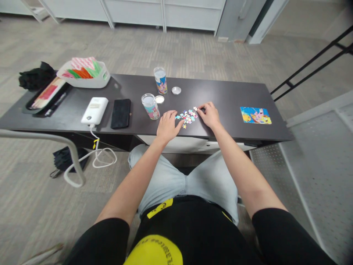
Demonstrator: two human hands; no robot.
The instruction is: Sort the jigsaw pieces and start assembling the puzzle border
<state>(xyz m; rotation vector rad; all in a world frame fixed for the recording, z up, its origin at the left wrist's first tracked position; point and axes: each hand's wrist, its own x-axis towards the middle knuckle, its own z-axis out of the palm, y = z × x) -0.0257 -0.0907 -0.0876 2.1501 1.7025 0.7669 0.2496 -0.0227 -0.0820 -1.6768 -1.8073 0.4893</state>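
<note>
Small multicoloured jigsaw pieces (188, 117) lie in a loose heap on the dark table (226, 97), between my two hands. My left hand (167, 127) rests at the left edge of the heap, with thumb and forefinger apart and tips touching or close to the pieces. At the heap's upper right, the thumb and forefinger of my right hand (210, 116) come together on a pale jigsaw piece (195, 109). Farther right lies a flat cartoon picture (256, 115). Two clear jars with cartoon labels, the near jar (151, 106) and the far jar (160, 80), stand behind my left hand.
Two round lids, one white (159, 99) and one silver (176, 90), lie by the jars. Leftward are a black phone (120, 113), a white power bank (95, 110) with a cable, a white basket (91, 81), a long black case (34, 105) and a black bundle (35, 77).
</note>
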